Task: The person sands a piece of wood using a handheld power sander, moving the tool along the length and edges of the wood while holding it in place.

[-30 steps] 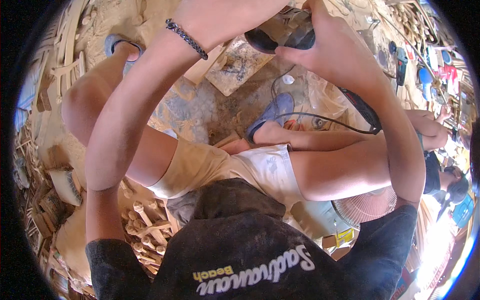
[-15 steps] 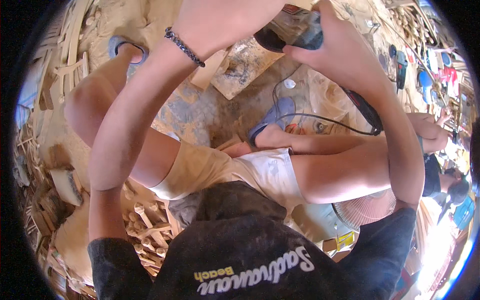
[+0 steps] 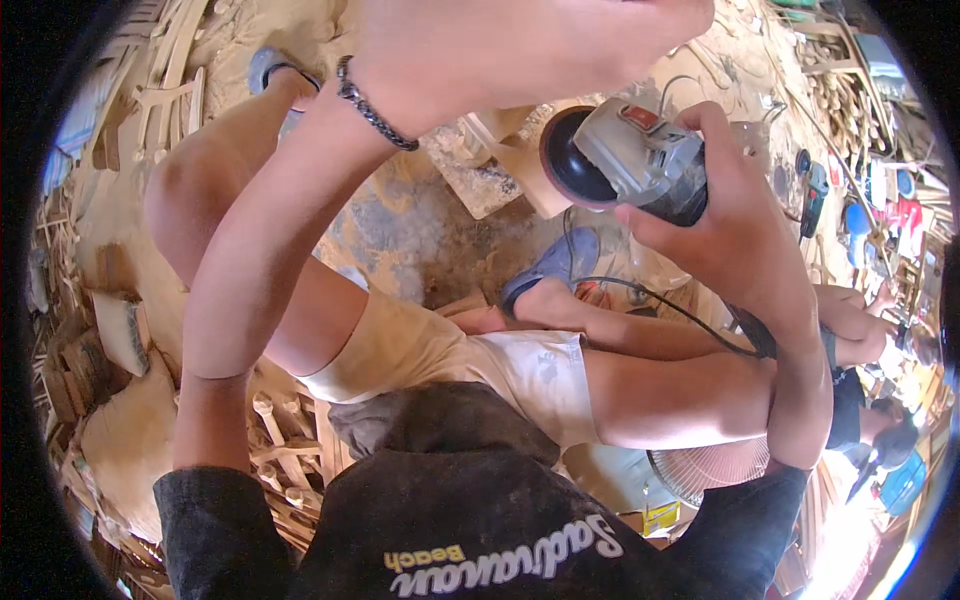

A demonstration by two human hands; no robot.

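My right hand (image 3: 715, 205) is wrapped round the body of an angle grinder (image 3: 640, 155), grey with a red patch and a black disc on its left side. From the grinder's rear end a dark cord runs down past my right forearm. My left hand (image 3: 540, 45) is raised very close to the view at the top, with a dark bracelet on its wrist. Its fingers run out of the picture at the upper edge, so their pose is hidden. Beneath that hand, a pale piece of wood (image 3: 530, 175) lies partly over a dusty board (image 3: 480, 190).
Heaps of cut wooden parts (image 3: 290, 450) lie on the left. A fan (image 3: 710, 470) is by my right thigh. Another power tool (image 3: 813, 200) rests on the floor at right, where another person (image 3: 865, 420) sits. A black cord (image 3: 690, 315) crosses near my right foot.
The grinder has come lower and to the right in my right hand, turning so its disc and body show. My left hand has shifted right along the upper edge.
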